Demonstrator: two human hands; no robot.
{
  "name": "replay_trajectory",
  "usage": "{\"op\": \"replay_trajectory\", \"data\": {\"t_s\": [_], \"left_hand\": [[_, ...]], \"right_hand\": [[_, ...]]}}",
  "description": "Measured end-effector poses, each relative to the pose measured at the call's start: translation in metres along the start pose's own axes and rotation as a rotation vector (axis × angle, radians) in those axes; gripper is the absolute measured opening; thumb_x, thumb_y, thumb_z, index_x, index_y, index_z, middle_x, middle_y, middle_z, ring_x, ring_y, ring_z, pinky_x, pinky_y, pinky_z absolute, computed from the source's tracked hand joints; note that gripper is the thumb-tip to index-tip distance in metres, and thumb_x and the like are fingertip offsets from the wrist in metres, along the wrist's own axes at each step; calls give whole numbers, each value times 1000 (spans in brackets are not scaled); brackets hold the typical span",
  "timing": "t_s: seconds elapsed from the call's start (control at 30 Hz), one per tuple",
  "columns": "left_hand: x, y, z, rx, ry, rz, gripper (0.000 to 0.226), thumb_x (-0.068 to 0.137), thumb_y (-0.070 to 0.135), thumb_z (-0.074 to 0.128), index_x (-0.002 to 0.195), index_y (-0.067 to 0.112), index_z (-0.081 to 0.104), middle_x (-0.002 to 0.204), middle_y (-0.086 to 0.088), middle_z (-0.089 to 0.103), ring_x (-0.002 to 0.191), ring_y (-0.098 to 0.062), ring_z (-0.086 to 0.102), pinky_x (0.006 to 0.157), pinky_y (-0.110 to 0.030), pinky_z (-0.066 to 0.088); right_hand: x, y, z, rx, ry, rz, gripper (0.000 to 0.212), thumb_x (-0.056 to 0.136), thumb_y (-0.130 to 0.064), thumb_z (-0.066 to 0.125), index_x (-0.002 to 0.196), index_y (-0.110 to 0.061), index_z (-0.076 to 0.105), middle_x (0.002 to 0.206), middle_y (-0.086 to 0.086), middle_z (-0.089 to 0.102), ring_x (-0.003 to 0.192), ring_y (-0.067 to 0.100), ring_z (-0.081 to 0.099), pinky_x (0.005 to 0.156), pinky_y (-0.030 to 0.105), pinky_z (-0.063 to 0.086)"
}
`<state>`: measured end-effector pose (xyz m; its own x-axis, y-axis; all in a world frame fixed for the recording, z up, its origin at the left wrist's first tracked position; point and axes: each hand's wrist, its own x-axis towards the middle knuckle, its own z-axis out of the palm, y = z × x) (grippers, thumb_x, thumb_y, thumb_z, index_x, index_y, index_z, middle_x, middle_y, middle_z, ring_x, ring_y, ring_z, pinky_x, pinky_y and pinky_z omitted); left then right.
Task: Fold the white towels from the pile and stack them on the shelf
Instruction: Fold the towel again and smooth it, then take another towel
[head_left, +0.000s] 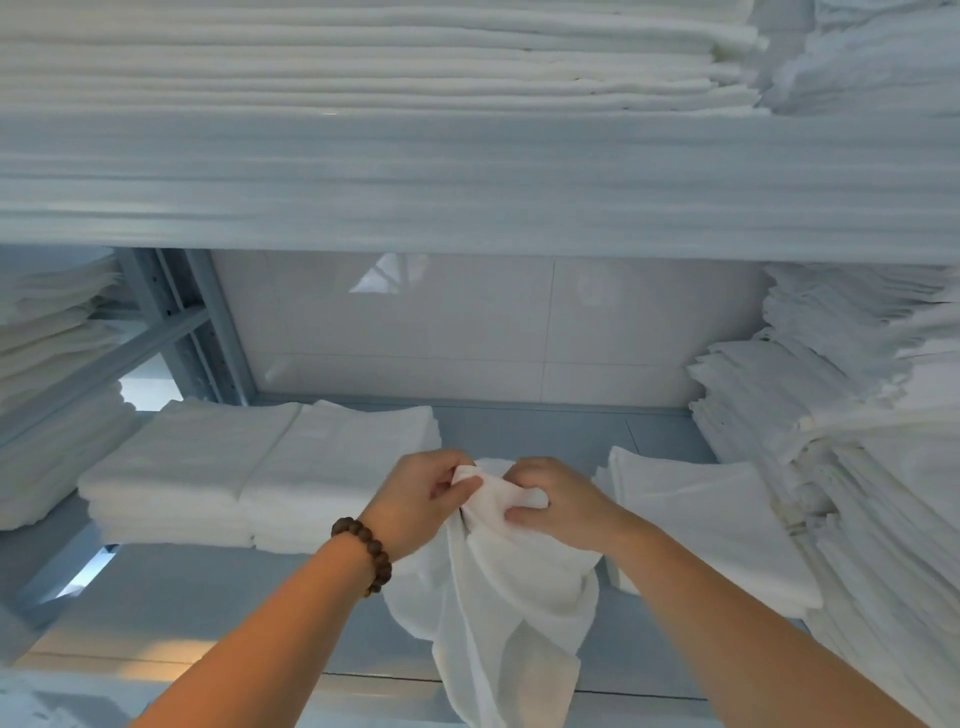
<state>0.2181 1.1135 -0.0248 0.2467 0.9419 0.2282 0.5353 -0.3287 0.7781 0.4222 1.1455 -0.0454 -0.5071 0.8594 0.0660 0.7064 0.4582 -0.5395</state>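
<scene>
A loose white towel (514, 603) hangs down in front of the shelf, bunched at its top edge. My left hand (421, 501), with a brown bead bracelet on its wrist, pinches that top edge on the left. My right hand (558, 506) grips the same edge close beside it, fingers curled into the cloth. Behind my hands, on the grey shelf board (561, 431), a low stack of folded white towels (249, 473) lies at the left. Another folded towel (706, 525) lies at the right.
A tall, uneven pile of white linen (852, 431) fills the right side. More folded stacks (47, 395) sit at far left beyond a grey metal upright (182, 332). The upper shelf (467, 176) overhead carries flat folded sheets. White tiles form the back wall.
</scene>
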Motion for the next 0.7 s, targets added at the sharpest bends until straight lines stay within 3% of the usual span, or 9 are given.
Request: {"op": "replay_trajectory", "data": {"t_s": [0.03,0.1,0.2,0.3,0.4,0.57,0.7], "left_hand": [[-1,-3,-6,30,30,-4,7,90,19,60,84,20,63,74,-2,65,71,-18,62,68,-31,50],[-3,-10,-19,82,111,-7,6,90,19,60,87,24,62,72,8,64,69,-4,61,66,-16,47],[-8,-15,-33,164,189,-26,10,91,19,59,90,29,61,72,18,61,72,6,58,62,-4,41],[-13,-21,-38,217,207,-80,12,92,20,56,92,32,58,78,17,61,74,2,58,62,-5,38],[-22,-27,-39,258,241,-121,15,93,18,53,93,33,56,78,18,59,72,6,54,60,-4,37],[-44,-41,-45,327,311,-200,13,93,14,52,97,25,58,78,7,60,71,2,53,58,-5,36],[-65,-49,-56,370,391,-239,13,92,8,53,99,16,61,69,7,55,63,-4,52,53,-9,35]], "right_hand": [[-1,2,1,17,24,23,27,81,-32,70,81,-7,62,88,8,63,85,23,57,76,32,45],[-3,7,6,21,38,61,39,80,-44,69,74,-8,56,71,3,54,66,18,49,58,30,32],[-6,15,18,48,32,49,41,80,-44,69,74,-6,56,66,1,48,61,15,44,55,31,25],[-9,19,28,105,30,74,35,80,-42,69,67,-13,54,59,-5,44,54,11,40,51,26,24],[-12,23,39,146,31,99,44,84,-42,65,55,-22,39,50,-6,34,45,5,32,49,23,24],[-19,31,57,64,-31,82,39,93,-32,54,58,-26,38,53,-8,38,51,2,38,52,20,29],[-26,28,74,-43,-153,89,30,93,-30,54,64,-23,48,59,-7,42,70,18,48,63,27,29]]}}
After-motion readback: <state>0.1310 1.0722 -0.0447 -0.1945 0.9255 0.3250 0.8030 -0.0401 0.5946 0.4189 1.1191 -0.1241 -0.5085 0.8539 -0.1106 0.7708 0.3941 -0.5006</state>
